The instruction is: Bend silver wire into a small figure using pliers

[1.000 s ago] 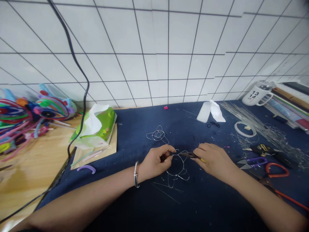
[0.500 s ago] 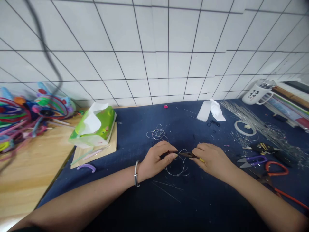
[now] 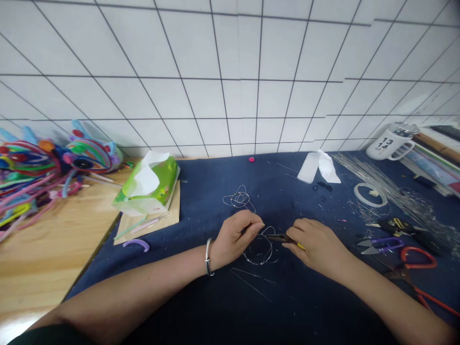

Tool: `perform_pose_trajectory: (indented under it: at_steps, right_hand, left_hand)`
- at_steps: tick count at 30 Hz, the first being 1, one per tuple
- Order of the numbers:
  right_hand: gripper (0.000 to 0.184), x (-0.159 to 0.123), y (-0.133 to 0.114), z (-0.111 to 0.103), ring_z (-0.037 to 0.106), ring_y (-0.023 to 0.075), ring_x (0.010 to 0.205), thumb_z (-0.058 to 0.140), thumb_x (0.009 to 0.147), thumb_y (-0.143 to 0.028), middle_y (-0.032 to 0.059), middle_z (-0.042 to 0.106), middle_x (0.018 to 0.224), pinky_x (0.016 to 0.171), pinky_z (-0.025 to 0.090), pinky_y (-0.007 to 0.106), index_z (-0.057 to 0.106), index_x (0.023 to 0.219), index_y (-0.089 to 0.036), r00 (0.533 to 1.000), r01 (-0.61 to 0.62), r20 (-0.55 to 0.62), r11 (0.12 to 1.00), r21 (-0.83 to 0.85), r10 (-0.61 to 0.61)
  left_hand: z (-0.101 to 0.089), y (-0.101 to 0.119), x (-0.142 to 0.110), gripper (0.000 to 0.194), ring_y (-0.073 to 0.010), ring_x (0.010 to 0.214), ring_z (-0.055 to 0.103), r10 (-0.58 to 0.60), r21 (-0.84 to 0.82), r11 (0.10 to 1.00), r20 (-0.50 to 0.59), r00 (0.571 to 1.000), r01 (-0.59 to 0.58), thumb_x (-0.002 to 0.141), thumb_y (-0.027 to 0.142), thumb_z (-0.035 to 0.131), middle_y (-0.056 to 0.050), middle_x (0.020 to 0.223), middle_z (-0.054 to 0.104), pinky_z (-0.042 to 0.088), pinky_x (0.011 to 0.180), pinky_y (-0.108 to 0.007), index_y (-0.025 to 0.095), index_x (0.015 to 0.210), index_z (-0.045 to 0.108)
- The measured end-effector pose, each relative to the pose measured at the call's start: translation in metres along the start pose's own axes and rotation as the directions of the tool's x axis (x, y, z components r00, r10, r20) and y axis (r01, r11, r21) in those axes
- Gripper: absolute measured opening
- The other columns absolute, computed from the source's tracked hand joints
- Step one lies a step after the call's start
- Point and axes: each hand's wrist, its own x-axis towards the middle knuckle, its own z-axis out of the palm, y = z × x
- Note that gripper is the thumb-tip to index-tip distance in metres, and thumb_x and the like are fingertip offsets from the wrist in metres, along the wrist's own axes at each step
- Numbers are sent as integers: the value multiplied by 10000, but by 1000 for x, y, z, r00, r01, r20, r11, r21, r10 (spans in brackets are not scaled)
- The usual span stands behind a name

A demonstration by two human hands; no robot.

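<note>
My left hand (image 3: 240, 237), with a silver bangle at its wrist, pinches thin silvery wire bent into a ring (image 3: 259, 262) with small bead-like spots and loose ends. In my right hand (image 3: 309, 239) are pliers (image 3: 281, 237) with dark jaws and a yellow handle. Their tips point left and lie at the upper part of the wire ring; I cannot tell whether the jaws grip it. Behind my left hand lies a loose tangle of wire (image 3: 239, 197). Straight wire pieces (image 3: 251, 282) rest on the dark blue mat (image 3: 215, 316) in front.
To the left stand a green tissue pack (image 3: 153, 184), a purple curved piece (image 3: 136, 244) and colourful pipe-cleaner crafts (image 3: 88, 155). On the right lie purple snips (image 3: 383, 245), red-handled scissors (image 3: 419, 257), a white ring coil (image 3: 370, 195), many wires (image 3: 373, 177) and a white mug (image 3: 390, 142).
The view has shifted slightly, moving the scene a little to the right. The pliers' tips sit slightly farther from my left fingertips; both hands keep their hold.
</note>
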Motion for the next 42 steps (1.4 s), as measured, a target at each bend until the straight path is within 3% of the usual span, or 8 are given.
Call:
perform_pose_trajectory:
  at_steps: [8,22,27,32,42]
  right_hand:
    - [141,-1,-4,-4,474,143,724,448,829,-320,17,488,757,658,365,289,519,803,-200,998,-29,-61,1000,1,29]
    - [164,-2,-11,-4,473,149,740,441,834,-336,22,494,774,669,373,300,523,804,-198,998,-38,-54,998,48,40]
    - [162,-3,-6,-9,476,136,708,446,832,-344,11,495,755,636,370,277,524,797,-206,999,-25,-23,998,65,26]
    - [154,-3,0,-14,469,145,719,451,831,-329,20,490,751,653,359,288,529,790,-202,997,-34,-68,999,-25,32]
    - [136,-1,-9,0,450,147,707,450,837,-324,14,492,756,631,318,287,537,842,-218,996,51,-72,995,-86,-57]
  left_hand:
    - [0,-1,0,99,-104,623,479,73,67,995,-16,997,-72,850,174,462,-12,668,536,412,613,-253,148,823,554]
    - [0,-3,-2,108,-104,576,439,154,201,969,-20,988,-147,841,195,465,-2,613,500,379,567,-244,145,794,548]
    - [-1,-3,-1,102,-105,592,459,141,174,975,-14,990,-137,848,184,452,-4,634,514,394,580,-243,150,811,541]
    - [-1,-3,-1,95,-105,608,474,146,114,983,-36,989,-141,850,164,443,-12,660,533,411,596,-249,153,812,530]
    - [2,-2,-1,95,-102,596,458,129,96,987,2,992,-129,846,164,449,-6,644,516,399,590,-243,148,799,530]
